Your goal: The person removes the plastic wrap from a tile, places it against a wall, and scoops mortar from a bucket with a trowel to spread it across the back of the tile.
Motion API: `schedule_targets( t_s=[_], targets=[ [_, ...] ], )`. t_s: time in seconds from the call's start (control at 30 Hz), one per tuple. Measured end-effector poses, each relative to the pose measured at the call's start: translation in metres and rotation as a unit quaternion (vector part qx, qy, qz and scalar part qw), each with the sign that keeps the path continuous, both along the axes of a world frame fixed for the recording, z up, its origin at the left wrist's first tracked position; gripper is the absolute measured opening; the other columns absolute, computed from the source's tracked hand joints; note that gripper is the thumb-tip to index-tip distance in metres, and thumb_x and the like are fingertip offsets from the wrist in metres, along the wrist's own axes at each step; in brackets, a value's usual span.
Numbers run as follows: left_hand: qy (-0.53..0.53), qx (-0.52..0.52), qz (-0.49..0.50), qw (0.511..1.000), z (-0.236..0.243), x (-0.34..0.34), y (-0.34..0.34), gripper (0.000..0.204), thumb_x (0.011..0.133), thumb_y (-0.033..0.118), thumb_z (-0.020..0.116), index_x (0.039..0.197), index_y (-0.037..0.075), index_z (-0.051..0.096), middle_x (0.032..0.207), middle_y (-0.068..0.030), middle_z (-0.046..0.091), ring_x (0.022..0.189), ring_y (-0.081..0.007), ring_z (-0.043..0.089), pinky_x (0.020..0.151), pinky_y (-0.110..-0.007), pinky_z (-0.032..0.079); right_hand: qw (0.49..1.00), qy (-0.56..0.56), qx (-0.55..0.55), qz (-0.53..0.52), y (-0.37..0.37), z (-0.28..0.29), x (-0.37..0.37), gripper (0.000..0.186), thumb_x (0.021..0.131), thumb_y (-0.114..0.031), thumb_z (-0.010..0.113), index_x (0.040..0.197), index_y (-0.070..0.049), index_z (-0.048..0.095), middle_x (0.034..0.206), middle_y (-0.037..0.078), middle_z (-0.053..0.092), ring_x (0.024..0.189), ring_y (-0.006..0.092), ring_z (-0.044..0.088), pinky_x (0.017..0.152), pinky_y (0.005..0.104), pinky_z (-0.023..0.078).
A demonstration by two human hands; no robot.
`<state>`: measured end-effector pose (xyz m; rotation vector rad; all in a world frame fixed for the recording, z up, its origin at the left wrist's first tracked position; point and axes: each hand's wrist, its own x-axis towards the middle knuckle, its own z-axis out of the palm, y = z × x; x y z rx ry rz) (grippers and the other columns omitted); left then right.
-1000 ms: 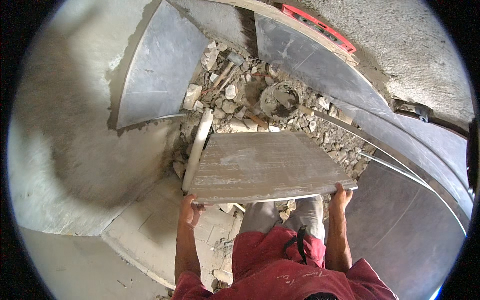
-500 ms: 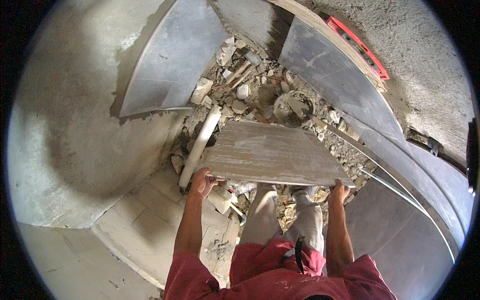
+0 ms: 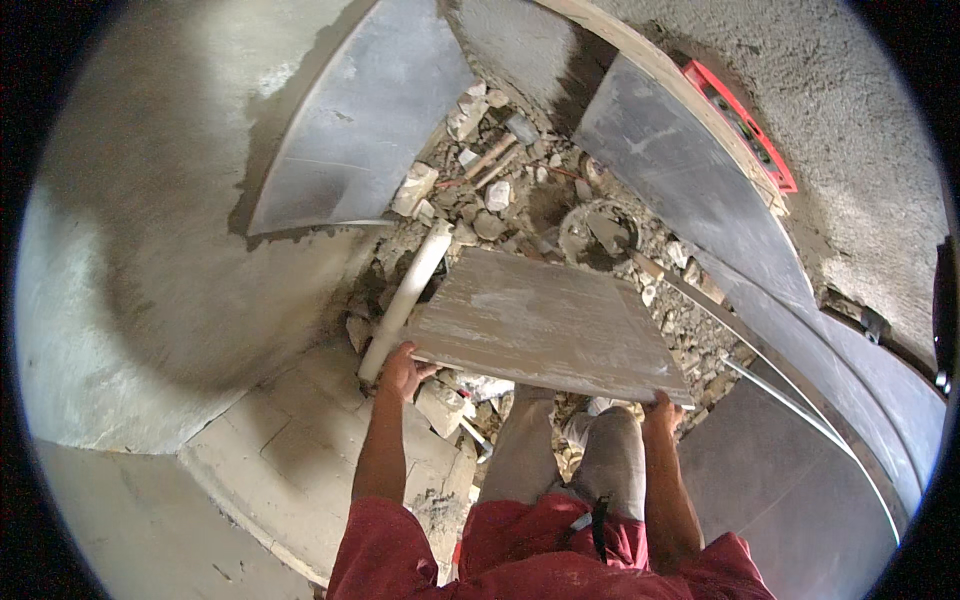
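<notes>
A large grey-brown rectangular tile, its upper face streaked and dusty, is held in front of my legs. My left hand grips its near left corner, the fingers partly hidden below the edge. At the near right corner my right hand is closed round the edge. The tile tilts, its right near corner lower than the left. Close to its left side stands a white pipe. Beyond its far edge sits a round bucket with grey mortar and a trowel-like blade inside.
Broken stone and rubble cover the ground, with a hammer lying among them. Grey slabs line the walls. A red spirit level rests on the right ledge. Long straight bars run along the right side.
The tile's right near corner has swung lower and toward me, along with my right hand. My left hand has barely moved. My right knee has come up nearer the tile.
</notes>
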<state>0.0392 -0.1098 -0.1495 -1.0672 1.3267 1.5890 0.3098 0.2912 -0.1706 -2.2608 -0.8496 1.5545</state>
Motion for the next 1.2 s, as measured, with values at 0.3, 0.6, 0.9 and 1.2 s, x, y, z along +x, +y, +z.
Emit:
schedule_targets(
  t_s=[0.3, 0.6, 0.9, 1.2],
  targets=[
    [0.103, -0.153, 0.145, 0.972, -0.019, 0.073, 0.132, 0.054, 0.088, 0.038, 0.048, 0.129, 0.005, 0.036, 0.126, -0.013, 0.044, 0.113, -0.029, 0.045, 0.096, -0.042, 0.037, 0.99, 0.123, -0.053, 0.037, 0.007, -0.007, 0.027, 0.044, 0.078, -0.003, 0.055, 0.119, 0.0, 0.037, 0.109, 0.018, 0.051, 0.095, 0.0348, 0.057, 0.071, 0.0421, 0.055],
    [0.09, -0.088, 0.347, 0.929, -0.014, 0.058, 0.189, 0.057, 0.094, 0.046, 0.032, 0.136, 0.008, 0.029, 0.138, -0.0117, 0.033, 0.123, -0.0292, 0.036, 0.103, -0.044, 0.029, 0.786, -0.031, -0.207, 0.582, 0.08, 0.078, -0.02, 0.033, 0.09, -0.027, 0.05, 0.079, 0.002, 0.062, 0.062, 0.01, 0.06, 0.049, 0.0172, 0.06, 0.04, 0.0268, 0.048],
    [0.166, -0.015, 0.344, 0.924, -0.024, 0.064, 0.176, 0.063, 0.093, 0.051, 0.026, 0.137, 0.006, 0.026, 0.139, -0.0126, 0.031, 0.124, -0.0304, 0.034, 0.103, -0.046, 0.029, 0.533, 0.054, -0.088, 0.84, -0.029, -0.04, -0.207, 0.095, 0.078, -0.06, 0.057, 0.138, 0.002, 0.018, 0.132, 0.024, 0.041, 0.121, 0.0369, 0.042, 0.098, 0.0407, 0.037],
    [0.125, -0.074, 0.355, 0.923, -0.02, 0.087, 0.181, 0.069, 0.09, 0.056, 0.033, 0.138, 0.008, 0.022, 0.141, -0.015, 0.026, 0.126, -0.0334, 0.031, 0.102, -0.05, 0.028, 0.541, 0.103, -0.04, 0.834, -0.145, -0.161, -0.197, 0.052, 0.082, -0.03, 0.059, 0.124, -0.003, 0.042, 0.115, 0.025, 0.053, 0.103, 0.0381, 0.055, 0.087, 0.0415, 0.045]
  ],
)
